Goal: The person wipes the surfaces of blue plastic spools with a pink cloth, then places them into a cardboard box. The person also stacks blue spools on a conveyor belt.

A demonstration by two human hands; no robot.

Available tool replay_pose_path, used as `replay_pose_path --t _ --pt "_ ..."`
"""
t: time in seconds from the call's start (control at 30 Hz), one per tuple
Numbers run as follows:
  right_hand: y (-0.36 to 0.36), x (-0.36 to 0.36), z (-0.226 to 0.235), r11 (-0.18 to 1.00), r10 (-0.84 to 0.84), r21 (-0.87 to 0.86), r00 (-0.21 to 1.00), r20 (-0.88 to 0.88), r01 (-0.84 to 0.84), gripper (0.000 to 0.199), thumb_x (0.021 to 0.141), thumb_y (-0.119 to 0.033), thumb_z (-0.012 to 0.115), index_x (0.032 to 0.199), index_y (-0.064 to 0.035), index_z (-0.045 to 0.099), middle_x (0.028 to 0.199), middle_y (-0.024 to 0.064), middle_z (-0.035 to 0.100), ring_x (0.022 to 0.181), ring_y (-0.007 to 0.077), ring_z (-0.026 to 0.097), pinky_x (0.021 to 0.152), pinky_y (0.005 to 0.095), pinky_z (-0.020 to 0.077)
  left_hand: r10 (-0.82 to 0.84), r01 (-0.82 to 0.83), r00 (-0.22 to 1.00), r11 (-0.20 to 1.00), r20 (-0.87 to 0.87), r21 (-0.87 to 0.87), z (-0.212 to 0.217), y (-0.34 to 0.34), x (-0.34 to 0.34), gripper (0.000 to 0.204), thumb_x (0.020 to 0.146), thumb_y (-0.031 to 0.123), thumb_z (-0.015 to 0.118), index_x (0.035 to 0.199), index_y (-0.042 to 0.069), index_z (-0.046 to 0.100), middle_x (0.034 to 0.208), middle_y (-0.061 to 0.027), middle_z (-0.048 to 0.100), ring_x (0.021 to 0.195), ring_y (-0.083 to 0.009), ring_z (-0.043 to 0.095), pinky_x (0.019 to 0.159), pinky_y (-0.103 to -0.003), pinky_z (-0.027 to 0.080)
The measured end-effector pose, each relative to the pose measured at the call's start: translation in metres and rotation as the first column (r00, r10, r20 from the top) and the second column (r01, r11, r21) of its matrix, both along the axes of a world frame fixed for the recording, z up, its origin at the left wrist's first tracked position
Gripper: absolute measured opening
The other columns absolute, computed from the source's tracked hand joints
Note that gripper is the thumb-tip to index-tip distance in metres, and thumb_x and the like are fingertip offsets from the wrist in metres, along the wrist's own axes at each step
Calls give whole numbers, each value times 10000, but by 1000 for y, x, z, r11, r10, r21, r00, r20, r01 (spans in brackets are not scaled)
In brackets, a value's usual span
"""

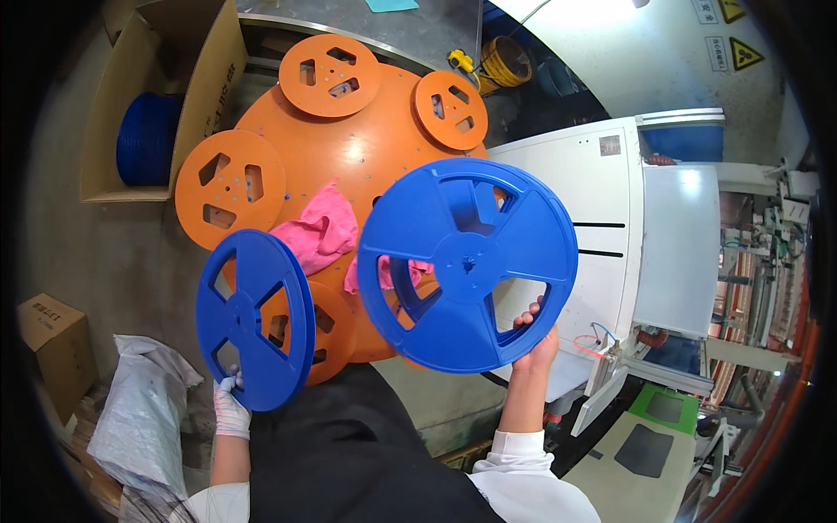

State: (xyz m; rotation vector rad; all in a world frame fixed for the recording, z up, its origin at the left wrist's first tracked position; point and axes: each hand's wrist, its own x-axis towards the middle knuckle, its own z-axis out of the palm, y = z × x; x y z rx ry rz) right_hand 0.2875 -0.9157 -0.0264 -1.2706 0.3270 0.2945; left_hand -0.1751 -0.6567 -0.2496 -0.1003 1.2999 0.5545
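My bare right hand (536,344) grips a large blue plastic reel (418,227) by its lower right rim, fingers curled through one of its cut-out windows. The reel is held up with its flat face toward me. In my gloved left hand (232,405) is a second blue reel (253,370), turned partly edge-on and grasped near its bottom. Beyond both reels stands a round orange table (349,148) carrying several orange discs with cut-outs, one of them a disc (327,74) at the far side. A crumpled pink cloth (323,231) lies on the table between the reels.
At the far left an open cardboard box (205,96) holds a blue reel (146,139). A white sack (144,418) and a closed carton (61,344) sit at the lower left. White machinery (602,174) borders the right side. A yellow bucket (506,65) stands behind the table.
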Motion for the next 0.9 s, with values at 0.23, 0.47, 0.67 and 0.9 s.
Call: replay_pose_path --t 0.23,0.47,0.67,0.9 --pt "35 -47 0 988 57 149 997 -57 -48 287 1014 -265 482 1138 -24 576 893 76 607 712 177 592 679 325 546 -125 117 984 991 129 68 50 12 32 401 797 -25 566 1196 20 552 962 -104 611 784 -202 622 739 -318 570" --pt "75 -115 -27 987 145 100 969 -199 -127 280 1013 -276 483 1128 -34 567 876 85 627 727 208 632 684 371 567 -340 262 860 934 381 242 59 12 90 606 844 -9 612 1404 130 425 1339 -105 518 1175 -291 561 990 -479 498" --pt "107 -164 -19 955 281 150 938 -202 -254 358 1027 -231 514 1305 -6 543 1257 94 623 1123 204 602 1003 348 458 -418 385 907 876 58 290 65 8 111 613 853 -53 593 1406 129 399 1260 -84 555 1092 -253 591 940 -447 522" --pt "63 -69 -18 982 140 -136 989 44 -133 498 1032 -504 394 1166 -53 559 834 47 633 607 137 541 570 273 467 -268 289 956 927 -118 237 41 29 58 466 791 -60 613 1183 158 485 918 -36 548 713 -154 557 606 -278 475"
